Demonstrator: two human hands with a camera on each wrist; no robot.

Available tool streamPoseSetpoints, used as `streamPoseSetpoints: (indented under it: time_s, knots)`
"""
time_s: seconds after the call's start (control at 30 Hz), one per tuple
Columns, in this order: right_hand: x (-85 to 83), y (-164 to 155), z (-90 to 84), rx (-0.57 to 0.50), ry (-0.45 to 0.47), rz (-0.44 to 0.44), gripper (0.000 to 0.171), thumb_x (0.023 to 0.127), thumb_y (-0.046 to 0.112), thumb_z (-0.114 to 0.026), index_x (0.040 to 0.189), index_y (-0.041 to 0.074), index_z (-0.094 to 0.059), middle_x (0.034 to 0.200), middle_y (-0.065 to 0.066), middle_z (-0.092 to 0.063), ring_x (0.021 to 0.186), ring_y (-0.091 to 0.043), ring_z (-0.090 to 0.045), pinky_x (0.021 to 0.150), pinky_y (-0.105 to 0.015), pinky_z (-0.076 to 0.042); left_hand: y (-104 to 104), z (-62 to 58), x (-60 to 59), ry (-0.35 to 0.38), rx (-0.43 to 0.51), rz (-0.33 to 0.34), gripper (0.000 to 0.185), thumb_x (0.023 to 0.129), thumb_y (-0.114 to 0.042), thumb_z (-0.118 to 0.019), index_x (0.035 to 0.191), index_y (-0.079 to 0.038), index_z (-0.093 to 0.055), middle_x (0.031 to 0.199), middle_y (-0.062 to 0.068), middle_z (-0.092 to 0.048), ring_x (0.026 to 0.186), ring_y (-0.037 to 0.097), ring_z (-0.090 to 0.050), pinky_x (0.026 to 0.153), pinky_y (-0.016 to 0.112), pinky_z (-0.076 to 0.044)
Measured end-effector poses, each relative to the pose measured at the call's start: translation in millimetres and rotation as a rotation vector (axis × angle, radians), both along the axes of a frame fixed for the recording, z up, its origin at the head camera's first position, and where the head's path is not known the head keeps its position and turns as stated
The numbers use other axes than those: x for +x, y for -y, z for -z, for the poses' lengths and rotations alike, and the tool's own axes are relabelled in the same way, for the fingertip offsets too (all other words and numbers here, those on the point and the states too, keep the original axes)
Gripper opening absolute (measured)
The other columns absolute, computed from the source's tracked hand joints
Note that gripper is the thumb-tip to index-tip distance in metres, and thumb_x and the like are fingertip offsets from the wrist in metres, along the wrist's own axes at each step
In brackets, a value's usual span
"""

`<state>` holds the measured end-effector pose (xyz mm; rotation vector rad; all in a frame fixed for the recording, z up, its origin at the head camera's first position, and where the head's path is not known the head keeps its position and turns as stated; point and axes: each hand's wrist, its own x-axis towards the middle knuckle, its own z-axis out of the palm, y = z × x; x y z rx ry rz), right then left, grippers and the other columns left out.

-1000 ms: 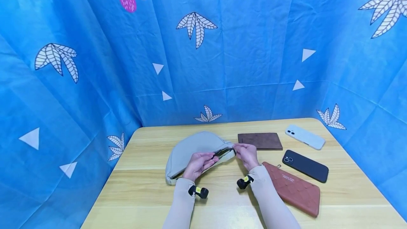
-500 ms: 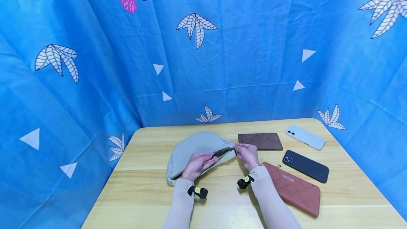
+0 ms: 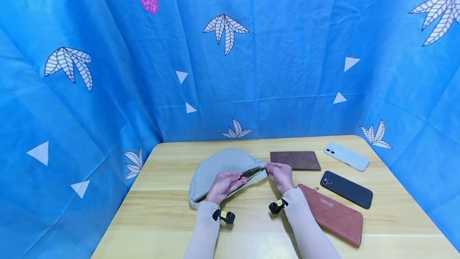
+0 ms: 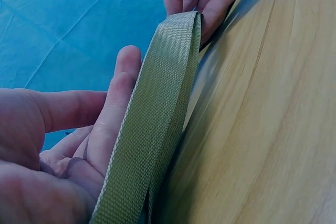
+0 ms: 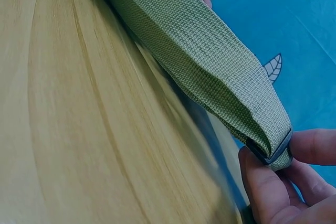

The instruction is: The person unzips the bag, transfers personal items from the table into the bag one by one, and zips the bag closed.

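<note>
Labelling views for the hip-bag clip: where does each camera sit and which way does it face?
Head: on the head, facing forward and down at the table; shows both sleeves, left hand and right hand on the grey bag.
Left wrist: along the webbing strap toward the right hand; shows left fingers.
Right wrist: back along the strap; shows right fingertips.
Shared: both wrist views show the strap.

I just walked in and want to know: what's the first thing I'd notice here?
First, the two hands mid-table: the left hand and right hand both hold the green strap of a grey bag. Behind them hangs a bright blue cloth printed with leaves. Right of the bag lie two phones, white and black, and a reddish pouch.
</note>
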<state>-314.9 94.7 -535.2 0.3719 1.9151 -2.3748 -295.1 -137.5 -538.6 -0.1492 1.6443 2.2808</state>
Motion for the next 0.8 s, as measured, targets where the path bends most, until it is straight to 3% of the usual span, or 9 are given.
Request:
streamPoseSetpoints:
  time_s: [0.1, 0.33, 0.6, 0.8]
  knots:
    - [-0.2, -1.5, -1.2, -0.015, -0.002, -0.019, 0.031, 0.100, 0.003, -0.061, 0.127, -0.012, -0.066, 0.117, -0.020, -0.074, 0.043, 0.001, -0.037, 0.051, -0.017, -0.036, 0.3, 1.6, -1.3, -0.004, -0.001, 0.005, 0.033, 0.100, 0.008, -0.054, 0.131, 0.019, -0.057, 0.095, 0.015, -0.080, 0.084, 0.014, -0.079, 0.080, 0.019, -0.059]
    - [-5.1, 0.5, 8.0, 0.002, -0.018, 0.021, 0.029, 0.099, 0.003, -0.063, 0.125, -0.011, -0.068, 0.099, -0.007, -0.076, 0.043, 0.001, -0.036, 0.047, -0.015, -0.032, 0.0, 2.4, -0.8, -0.004, -0.001, 0.008, 0.034, 0.100, 0.007, -0.055, 0.132, 0.019, -0.056, 0.094, 0.014, -0.080, 0.084, 0.014, -0.079, 0.079, 0.019, -0.059]
    - [-3.7, -1.7, 6.2, -0.009, -0.005, 0.024, 0.032, 0.100, 0.006, -0.064, 0.128, -0.010, -0.066, 0.126, -0.023, -0.070, 0.050, 0.002, -0.049, 0.056, -0.015, -0.046, 3.9, -0.4, 2.3, -0.018, -0.012, 0.009, 0.034, 0.100, 0.008, -0.055, 0.131, 0.020, -0.055, 0.100, 0.021, -0.079, 0.086, 0.016, -0.079, 0.080, 0.020, -0.060]
    - [-4.6, -1.3, 4.9, -0.007, -0.003, 0.025, 0.032, 0.100, 0.005, -0.064, 0.128, -0.009, -0.066, 0.130, -0.024, -0.068, 0.044, 0.002, -0.036, 0.051, -0.015, -0.036, 3.9, -2.4, 1.2, 0.002, -0.018, 0.009, 0.034, 0.099, 0.008, -0.055, 0.132, 0.019, -0.056, 0.100, 0.019, -0.079, 0.086, 0.015, -0.079, 0.079, 0.019, -0.060]
